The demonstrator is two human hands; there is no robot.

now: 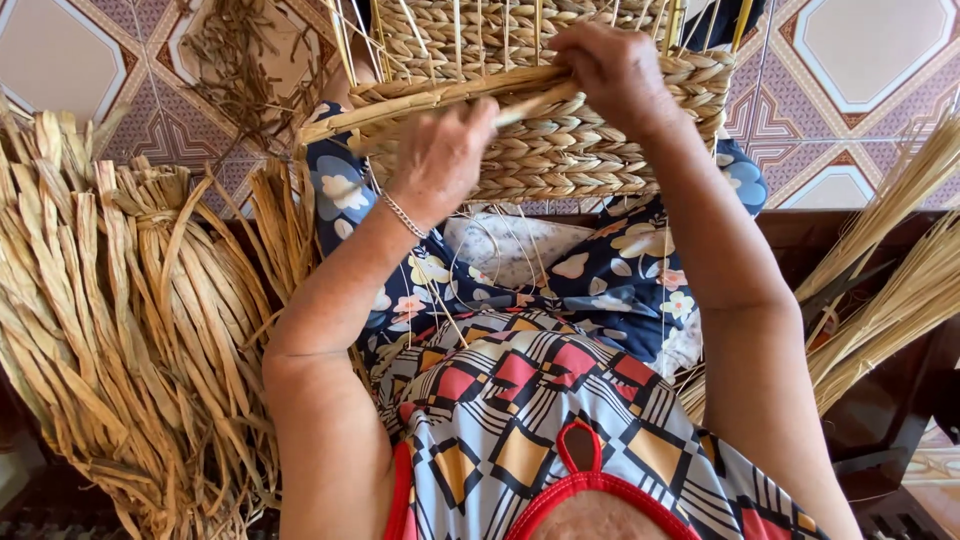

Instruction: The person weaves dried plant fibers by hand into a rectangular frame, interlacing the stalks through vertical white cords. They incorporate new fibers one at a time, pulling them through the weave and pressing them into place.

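A flat tan fibre strand (535,103) is being woven w/ both hands into the half-made straw-coloured woven basket (560,150). Left hand (440,155) grip is pinched on it; right hand (612,68) grip is closed on the strand too, at the rim. Next prob. needed: a firm pull-through, tucked tight.

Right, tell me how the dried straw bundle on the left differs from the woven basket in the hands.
The straw bundle is loose, flat strands hanging free; the woven basket is the same kind of fibre braided into tight rows. The bundle lies untouched at the side; the basket is gripped by the left hand and right hand. The bundle's ends are frayed; the basket has a neat thick rim. Both are tan, dried plant fibre.
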